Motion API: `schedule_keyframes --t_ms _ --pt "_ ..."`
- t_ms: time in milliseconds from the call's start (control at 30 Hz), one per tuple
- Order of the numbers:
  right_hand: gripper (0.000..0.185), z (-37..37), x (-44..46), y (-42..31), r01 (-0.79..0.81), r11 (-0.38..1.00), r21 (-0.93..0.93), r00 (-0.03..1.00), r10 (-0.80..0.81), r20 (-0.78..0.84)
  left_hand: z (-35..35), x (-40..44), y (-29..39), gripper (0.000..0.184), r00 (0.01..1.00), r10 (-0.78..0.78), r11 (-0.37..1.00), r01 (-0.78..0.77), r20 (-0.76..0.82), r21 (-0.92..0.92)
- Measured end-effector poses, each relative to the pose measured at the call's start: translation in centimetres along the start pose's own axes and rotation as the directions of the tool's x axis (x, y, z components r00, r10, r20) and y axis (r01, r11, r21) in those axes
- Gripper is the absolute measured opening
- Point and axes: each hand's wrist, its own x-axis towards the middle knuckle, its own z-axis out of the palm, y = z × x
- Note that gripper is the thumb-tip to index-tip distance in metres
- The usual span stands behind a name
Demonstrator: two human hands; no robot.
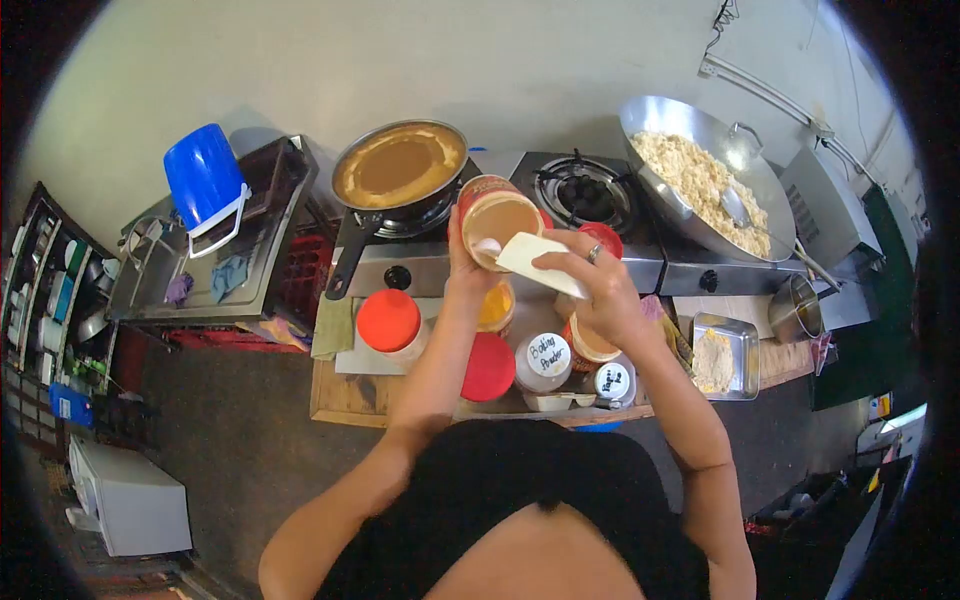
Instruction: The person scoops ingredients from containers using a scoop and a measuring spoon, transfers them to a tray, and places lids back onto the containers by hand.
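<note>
Tilted above the front of the stove is an open jar (503, 217) with tan contents and a red label. My left hand (466, 250) is wrapped round its left side. A flat cream-coloured scraper or card (535, 263) is pinched in my right hand (590, 278), its far end at the jar's mouth. Something small and white (487, 247) shows inside the mouth, too small to name. Below my hands stand a jar with yellow contents (496, 305), a white-lidded jar marked as baking powder (544, 362) and red-lidded containers (388, 321).
A pan (400, 165) with brown and yellow contents sits on the left burner. At right a large wok (700, 180) holds crumbly food and a ladle (736, 207). A metal tray (741, 358) lies on the wooden table. A blue bucket (203, 178) stands by the sink.
</note>
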Motion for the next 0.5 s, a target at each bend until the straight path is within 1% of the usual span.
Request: schedule_keyframes --t_ms 67,100,167,200,233,267,333,367,433,467,500 --pt "0.048 0.0 0.8 0.3 0.069 0.997 -0.023 0.994 -0.071 -0.082 0.5 0.0 -0.3 0.067 0.994 0.032 0.999 -0.031 -0.103 0.017" --pt "0.049 0.1 0.9 0.3 0.095 0.995 -0.041 0.993 -0.098 -0.067 0.9 0.0 -0.5 0.067 0.987 0.049 0.999 -0.045 -0.154 0.025" --pt "0.052 0.6 0.9 0.7 0.152 0.985 -0.075 0.987 -0.155 -0.033 0.3 0.5 -0.3 0.065 0.993 0.034 0.999 -0.031 -0.110 0.030" --pt "0.051 1.0 0.7 0.9 0.174 0.984 -0.049 0.984 -0.175 -0.021 0.8 0.4 -0.2 0.065 0.995 0.042 0.998 -0.038 -0.095 0.047" --pt "0.050 0.9 0.5 1.0 0.197 0.979 -0.054 0.980 -0.195 0.036 1.2 0.2 -0.1 0.065 0.995 0.052 0.997 -0.047 -0.081 0.063" --pt "0.049 0.5 0.2 1.0 0.217 0.975 -0.055 0.973 -0.211 0.096 1.5 -0.2 -0.2 0.064 0.992 0.099 0.981 -0.083 -0.079 0.177" --pt "0.046 -0.6 0.2 1.0 0.227 0.973 -0.048 0.956 -0.213 0.200 0.8 0.2 -0.1 0.064 0.990 0.009 0.993 0.007 -0.141 0.114" --pt "0.046 -1.4 0.3 1.1 0.201 0.979 -0.035 0.961 -0.190 0.202 0.5 0.5 0.1 0.063 0.985 -0.038 0.995 0.052 -0.167 0.083" --pt "0.044 -2.6 0.7 1.4 0.149 0.989 -0.013 0.968 -0.143 0.207 0.8 0.4 0.3 0.065 0.987 -0.049 0.988 0.071 -0.155 0.138" --pt "0.054 -2.7 0.9 1.7 0.178 0.984 -0.018 0.973 -0.173 0.154 0.9 0.2 0.5 0.066 0.989 -0.063 0.984 0.084 -0.136 0.158" --pt "0.053 -2.6 1.0 1.5 0.189 0.982 -0.024 0.976 -0.185 0.114 1.0 0.1 0.5 0.066 0.990 -0.076 0.979 0.096 -0.117 0.179"
